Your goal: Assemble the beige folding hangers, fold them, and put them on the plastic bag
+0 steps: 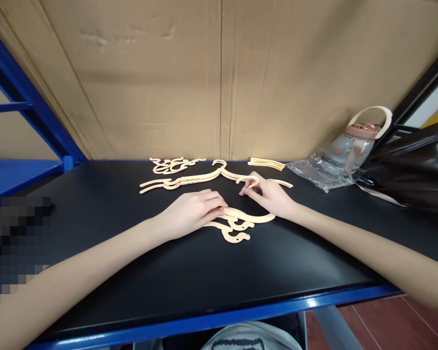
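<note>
Left hand (200, 209), one: yours, near the middle of the tabletop (168, 282). Grip together, thumb and fingertips clamped on the left end of a cream hanger arm (248, 216). You hold it low, seemingly so that the tabletop steadies it.

Right hand (268, 192), one: yours, farther off and to the right. Grip together on a cream hook (245, 178), its curve poking out past your fingers. You pinch it raised, apparently so that it can be turned freely. The hanger arm bends toward your right wrist; whether it joins the hook, you cannot tell, as your hand hides the spot.

Curled pieces, two: an upper curl (243, 225) and a lower curl (235, 238), on the near side of the hanger arm, partly under your left hand. Their far ends are covered, so any joint between them goes unrecorded.

Hanger, one: the spread hanger (200, 179) lies just beyond your hands, hook to the far side, arms left and right. Your right hand covers part of its right arm. Laid flat this way, it shows its whole outline to you.

Loose parts, two lots: a tangled pile of curly parts (164, 171), far left; a neat stack of slim bars (266, 164), far right. Sorted by shape, probably for easy picking.

Sundries, far right: a crumpled clear bag (310, 172) beside a bottle (350, 146), out of your elbows' way.
</note>
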`<state>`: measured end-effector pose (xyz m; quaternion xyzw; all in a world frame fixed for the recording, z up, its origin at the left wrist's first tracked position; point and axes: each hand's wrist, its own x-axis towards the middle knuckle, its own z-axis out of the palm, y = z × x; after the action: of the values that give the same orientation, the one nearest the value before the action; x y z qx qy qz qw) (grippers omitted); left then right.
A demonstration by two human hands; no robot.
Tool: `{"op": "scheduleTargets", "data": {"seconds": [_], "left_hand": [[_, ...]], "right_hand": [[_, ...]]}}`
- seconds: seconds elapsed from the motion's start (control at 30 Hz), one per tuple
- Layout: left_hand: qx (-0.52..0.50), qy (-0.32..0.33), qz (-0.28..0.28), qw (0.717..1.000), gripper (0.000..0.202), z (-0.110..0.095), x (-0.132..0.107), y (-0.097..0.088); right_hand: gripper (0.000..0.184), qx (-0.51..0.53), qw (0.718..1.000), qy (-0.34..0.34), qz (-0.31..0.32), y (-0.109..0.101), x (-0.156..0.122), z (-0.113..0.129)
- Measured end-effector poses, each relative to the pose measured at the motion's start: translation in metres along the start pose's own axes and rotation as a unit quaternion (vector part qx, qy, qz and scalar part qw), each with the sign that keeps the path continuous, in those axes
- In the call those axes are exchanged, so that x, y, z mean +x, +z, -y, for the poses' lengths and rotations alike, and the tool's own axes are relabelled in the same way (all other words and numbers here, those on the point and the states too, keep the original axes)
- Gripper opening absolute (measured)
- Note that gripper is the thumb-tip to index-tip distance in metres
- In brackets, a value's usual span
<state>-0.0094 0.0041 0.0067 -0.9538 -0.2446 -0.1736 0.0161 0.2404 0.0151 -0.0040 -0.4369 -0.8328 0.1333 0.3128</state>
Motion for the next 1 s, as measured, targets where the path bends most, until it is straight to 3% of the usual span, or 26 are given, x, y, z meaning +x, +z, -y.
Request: {"op": "scheduleTargets", "data": {"seconds": [0.23, 0.4, 0.53, 0.8, 1.0], "left_hand": [[0.017, 0.015, -0.011, 1.0, 0.025, -0.002, 0.0, -0.002], [0.04, 0.022, -0.049, 0.998, 0.024, -0.001, -0.002, -0.002], [0.049, 0.016, -0.054, 0.997, 0.02, 0.0, -0.002, -0.002], [0.06, 0.032, -0.034, 0.997, 0.021, -0.003, 0.0, 0.0], [0.063, 0.039, -0.032, 0.997, 0.024, -0.002, 0.001, 0.001]], "right_hand": [[0.008, 0.016, 1.0, 0.008, -0.01, 0.001, 0.0, 0.002], [0.019, 0.202, 0.978, 0.034, -0.042, 0.004, 0.003, -0.005], [0.026, 0.261, 0.962, 0.069, -0.04, 0.005, 0.004, -0.007], [0.024, 0.169, 0.98, 0.105, 0.018, 0.0, 0.0, 0.005], [0.018, 0.051, 0.998, 0.043, 0.0, 0.001, 0.001, 0.007]]}}
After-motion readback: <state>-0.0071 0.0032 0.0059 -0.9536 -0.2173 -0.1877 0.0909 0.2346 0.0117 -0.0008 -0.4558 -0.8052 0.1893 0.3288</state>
